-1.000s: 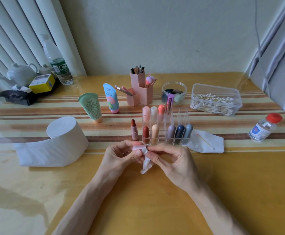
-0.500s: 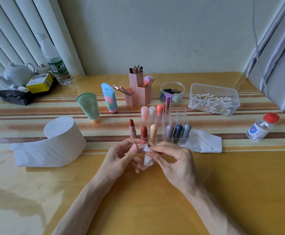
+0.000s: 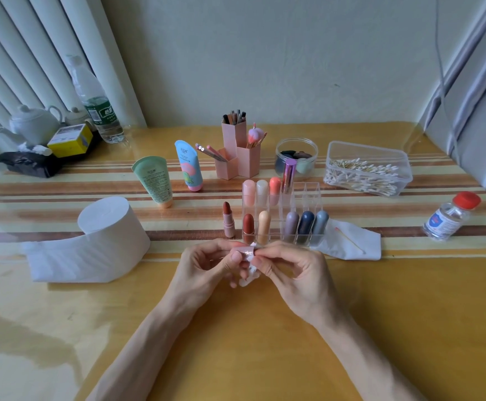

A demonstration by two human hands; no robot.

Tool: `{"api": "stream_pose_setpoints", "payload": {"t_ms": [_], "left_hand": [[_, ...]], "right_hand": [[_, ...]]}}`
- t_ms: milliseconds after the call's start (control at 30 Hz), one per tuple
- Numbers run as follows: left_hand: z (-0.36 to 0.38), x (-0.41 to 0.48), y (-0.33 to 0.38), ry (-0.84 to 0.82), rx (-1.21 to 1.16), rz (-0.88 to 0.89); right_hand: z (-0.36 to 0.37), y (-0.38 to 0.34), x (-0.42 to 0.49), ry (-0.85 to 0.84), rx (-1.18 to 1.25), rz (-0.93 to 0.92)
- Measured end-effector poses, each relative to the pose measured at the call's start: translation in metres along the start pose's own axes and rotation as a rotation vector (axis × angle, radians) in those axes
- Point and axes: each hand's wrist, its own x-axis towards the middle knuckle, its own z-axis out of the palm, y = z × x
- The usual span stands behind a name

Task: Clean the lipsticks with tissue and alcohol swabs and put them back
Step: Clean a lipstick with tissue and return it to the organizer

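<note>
An uncapped red lipstick [image 3: 228, 220] stands on the table just left of the clear organizer [image 3: 312, 195], which holds several capped lipsticks. In front of the organizer my left hand [image 3: 207, 270] pinches a small pink lipstick cap [image 3: 244, 251] by its left end. My right hand [image 3: 291, 273] pinches a scrap of white tissue [image 3: 249, 277] against the cap's right end. The tissue hangs down between my hands.
A tissue roll [image 3: 105, 227] sits at the left. A used tissue with a cotton swab [image 3: 352, 241] lies right of the organizer. An alcohol bottle [image 3: 448, 217], a swab box [image 3: 367, 169], pink brush holders [image 3: 237, 157], two tubes and a jar stand behind.
The pink cap now shows between my fingertips, where before the tissue covered it. My hands stay together in front of the organizer.
</note>
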Motion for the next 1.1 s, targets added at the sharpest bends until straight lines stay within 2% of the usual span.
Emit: {"api": "stream_pose_setpoints", "payload": {"t_ms": [100, 200, 300, 433, 667, 800, 1100], "left_hand": [[0.0, 0.0, -0.002, 0.025, 0.033, 0.048], [-0.001, 0.001, -0.005, 0.07, 0.095, 0.123], [-0.001, 0.003, -0.008, 0.078, 0.138, 0.167], [0.002, 0.004, -0.005, 0.019, 0.125, 0.131], [0.0, 0.002, -0.002, 0.021, 0.173, 0.048], [-0.002, 0.002, 0.001, -0.011, 0.155, 0.016], [-0.008, 0.001, 0.004, -0.118, 0.023, -0.115]], "right_hand": [[0.004, 0.001, -0.002, 0.005, 0.0, 0.021], [0.006, -0.001, -0.003, -0.017, 0.175, 0.153], [0.006, -0.003, -0.001, -0.013, 0.221, 0.183], [0.007, -0.002, -0.002, 0.07, 0.066, 0.082], [0.003, -0.007, -0.003, 0.052, -0.154, -0.065], [-0.001, -0.004, -0.001, 0.045, -0.338, -0.259], [-0.002, 0.004, 0.001, -0.027, -0.404, -0.412]]}}
